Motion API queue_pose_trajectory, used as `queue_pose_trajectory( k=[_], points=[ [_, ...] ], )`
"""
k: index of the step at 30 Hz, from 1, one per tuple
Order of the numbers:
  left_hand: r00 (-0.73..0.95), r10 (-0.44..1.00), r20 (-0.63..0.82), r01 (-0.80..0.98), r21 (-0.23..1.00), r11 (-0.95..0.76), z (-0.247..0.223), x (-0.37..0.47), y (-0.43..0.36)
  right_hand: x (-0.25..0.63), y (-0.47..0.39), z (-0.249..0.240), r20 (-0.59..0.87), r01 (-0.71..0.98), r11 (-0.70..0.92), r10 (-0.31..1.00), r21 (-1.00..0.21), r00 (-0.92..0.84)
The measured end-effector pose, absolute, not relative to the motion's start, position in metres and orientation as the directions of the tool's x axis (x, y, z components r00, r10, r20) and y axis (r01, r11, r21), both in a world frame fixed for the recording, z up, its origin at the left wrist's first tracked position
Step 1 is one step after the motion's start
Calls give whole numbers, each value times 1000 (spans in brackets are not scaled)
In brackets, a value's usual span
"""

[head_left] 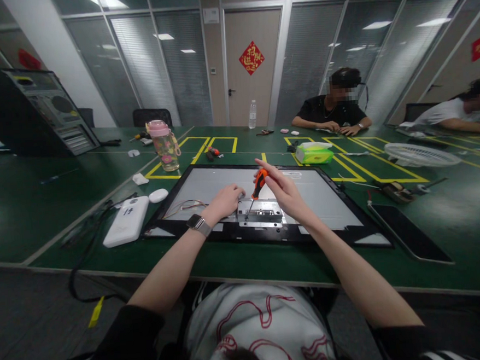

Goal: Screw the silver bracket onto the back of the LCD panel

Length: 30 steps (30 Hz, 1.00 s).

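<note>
An orange and black screwdriver (259, 183) stands tilted, its shaft running down to a silver metal bracket (263, 215). My right hand (285, 192) has its thumb and long, fairly straight fingers about the handle. At the bracket's left end, the curled fingertips of my left hand (224, 200) grip its upper edge; part of that contact is hidden. Beneath both hands lies a large flat display panel (327, 196) with a grey back and black frame. Thin wires (184, 205) run across the panel left of my left hand.
Left of the panel lie a white power bank (126, 221) and a white oval case (158, 195). A pink-lidded bottle (165, 147) stands behind them. At right are a dark phone-like slab (410, 233), a green tissue pack (314, 153) and a white racket-like grid (421, 153). Two people sit across the table.
</note>
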State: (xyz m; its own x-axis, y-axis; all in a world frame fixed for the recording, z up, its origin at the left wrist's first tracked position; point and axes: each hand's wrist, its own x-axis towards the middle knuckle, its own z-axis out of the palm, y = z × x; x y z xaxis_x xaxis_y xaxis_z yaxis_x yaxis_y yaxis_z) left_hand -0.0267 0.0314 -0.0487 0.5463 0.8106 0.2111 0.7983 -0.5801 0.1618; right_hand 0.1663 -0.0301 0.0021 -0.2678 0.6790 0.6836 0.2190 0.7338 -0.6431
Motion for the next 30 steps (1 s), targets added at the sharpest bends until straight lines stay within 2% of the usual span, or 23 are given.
queue_pose_trajectory(
  k=[5,14,20,23,27,30],
  points=[
    [550,811,201,801,150,-580,-47,-27,30,167,-30,4,698,178,718,696,-673,-168],
    [550,812,196,801,154,-579,-47,-27,30,168,-31,3,597,19,618,767,-786,-233],
    [555,807,200,790,175,-587,-47,-27,29,170,-26,2,586,-40,601,759,-798,-283],
    [550,810,204,795,170,-582,-48,-27,30,171,-27,2,600,14,627,753,-779,-269],
    [552,811,195,799,154,-581,-49,-27,31,170,-28,3,679,216,692,720,-689,-139],
    [549,813,195,803,146,-578,-48,-27,31,171,-29,5,681,225,703,710,-675,-178]
  ],
)
